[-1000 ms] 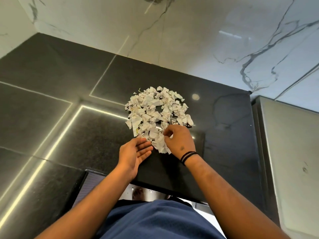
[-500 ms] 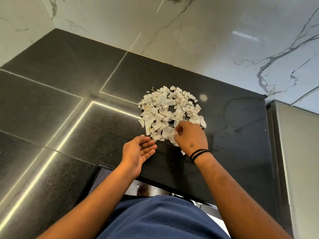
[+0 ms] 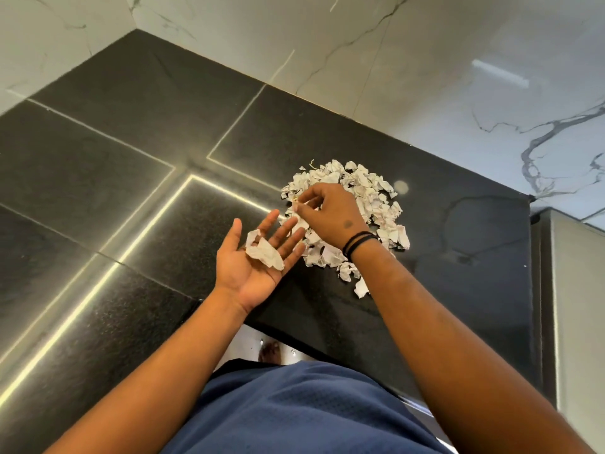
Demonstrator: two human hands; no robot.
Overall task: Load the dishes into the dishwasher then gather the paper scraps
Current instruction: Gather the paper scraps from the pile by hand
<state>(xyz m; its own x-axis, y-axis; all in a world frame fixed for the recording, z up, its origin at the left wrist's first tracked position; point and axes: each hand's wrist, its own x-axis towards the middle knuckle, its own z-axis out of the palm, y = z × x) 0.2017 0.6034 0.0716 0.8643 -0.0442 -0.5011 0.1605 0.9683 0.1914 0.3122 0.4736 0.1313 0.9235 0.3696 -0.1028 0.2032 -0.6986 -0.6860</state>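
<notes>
Presently: scrap gathering only just begun; no dishes or dishwasher in view.
Left hand (image 3: pixel 253 260) lies palm-up with grip slack, bearing a few white crumpled paper scraps (image 3: pixel 264 252); right hand (image 3: pixel 329 213) pinches one small scrap above the white torn-paper heap (image 3: pixel 370 204), which remains on the black polished stone desk (image 3: pixel 131 158) at two o'clock of the palm.

The person wears a dark blue top (image 3: pixel 304 411) of fine mesh-like fabric, at the bottom centre of the frame. Both forearms are bare. Two thin black bands (image 3: pixel 357 243) circle the right wrist, right of centre.
</notes>
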